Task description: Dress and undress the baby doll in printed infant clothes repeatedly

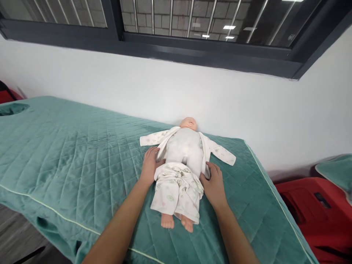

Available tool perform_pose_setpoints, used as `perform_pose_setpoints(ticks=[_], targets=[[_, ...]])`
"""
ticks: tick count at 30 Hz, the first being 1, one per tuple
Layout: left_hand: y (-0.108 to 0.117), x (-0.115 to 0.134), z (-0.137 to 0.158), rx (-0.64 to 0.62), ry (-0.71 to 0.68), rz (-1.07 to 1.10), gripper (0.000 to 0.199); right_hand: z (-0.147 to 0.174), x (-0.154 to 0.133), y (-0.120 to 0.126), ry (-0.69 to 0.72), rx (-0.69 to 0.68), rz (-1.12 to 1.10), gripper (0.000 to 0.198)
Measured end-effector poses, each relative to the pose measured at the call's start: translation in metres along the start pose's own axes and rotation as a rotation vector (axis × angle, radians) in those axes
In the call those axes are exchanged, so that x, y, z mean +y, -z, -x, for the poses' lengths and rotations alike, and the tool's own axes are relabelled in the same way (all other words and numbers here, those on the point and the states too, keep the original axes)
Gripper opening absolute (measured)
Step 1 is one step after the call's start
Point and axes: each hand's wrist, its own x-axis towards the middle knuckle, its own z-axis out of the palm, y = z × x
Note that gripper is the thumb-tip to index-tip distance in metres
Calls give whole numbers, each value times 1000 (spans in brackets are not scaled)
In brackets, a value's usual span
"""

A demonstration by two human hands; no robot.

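A baby doll (184, 146) lies on its back on the green quilted cover, its head near the wall and its bare feet toward me. Its patterned white baby shirt (222, 154) hangs open at the front, baring the grey-white torso, with both sleeves spread outward. Matching baby pants (176, 189) sit bunched around the hips and legs. My left hand (150, 165) grips the shirt's lower edge at the doll's side, thumb by the waistband. On the other side, my right hand (213, 183) pinches the shirt's hem between thumb and fingers.
The green quilted cover (82, 146) drapes over a bed with a face hole (13, 109) at the far left. A white wall (110, 80) and a dark-framed window (192, 47) stand behind. Red plastic objects (310, 209) are at the right.
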Motion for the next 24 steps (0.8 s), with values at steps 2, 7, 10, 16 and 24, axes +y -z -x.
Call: perform_pose_setpoints(ticks=[2, 7, 10, 16, 24], targets=[[-1, 0, 0, 22, -35, -53, 29, 1, 0, -1, 23, -18, 42, 49], [3, 15, 8, 8, 31, -16, 3, -2, 7, -5, 27, -93, 49, 64], [6, 26, 15, -17, 54, 105, 8, -1, 11, -6, 54, -100, 55, 73], [9, 28, 19, -25, 42, 58, 19, 0, 2, -7, -28, -42, 65, 47], [10, 26, 18, -28, 46, -112, 24, -8, -14, 3, -95, 167, -193, 37]])
